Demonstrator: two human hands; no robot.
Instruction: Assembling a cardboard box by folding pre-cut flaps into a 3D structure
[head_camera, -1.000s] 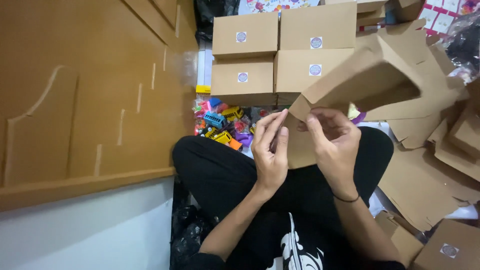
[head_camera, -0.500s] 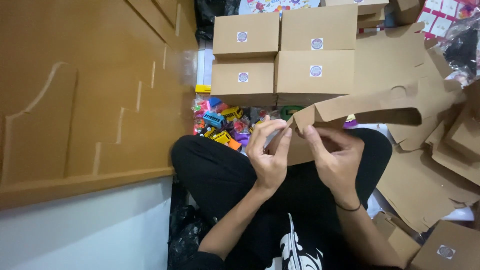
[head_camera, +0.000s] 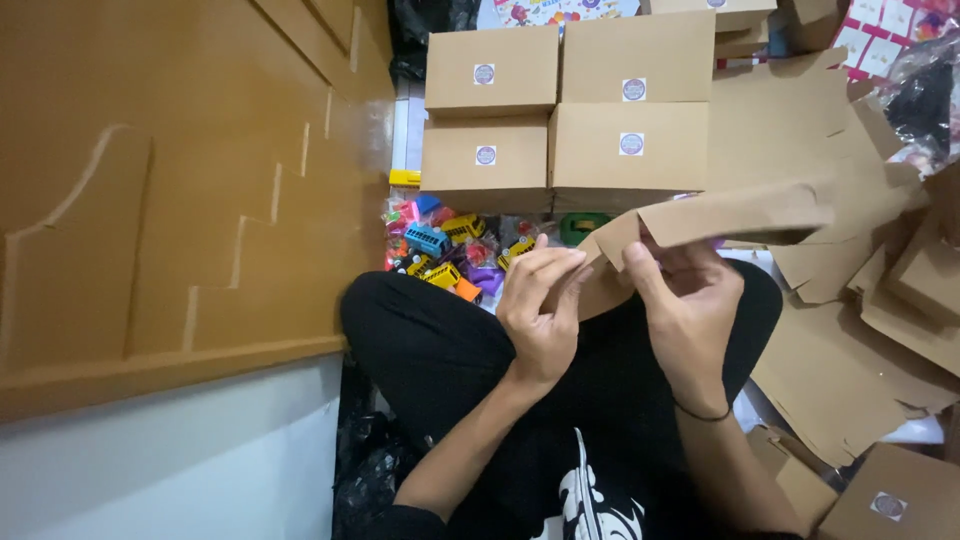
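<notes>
Flat brown cardboard blank (head_camera: 735, 215), apparently pinched.

Four closed brown boxes (head_camera: 560, 105), each bearing a round sticker, stacked two by two at upper centre. Below them, a heap of small coloured toy vehicles (head_camera: 450, 255). Flat cardboard blanks (head_camera: 850, 370) scattered along the right side. A stepped wooden panel (head_camera: 180, 180) fills the left half.
</notes>
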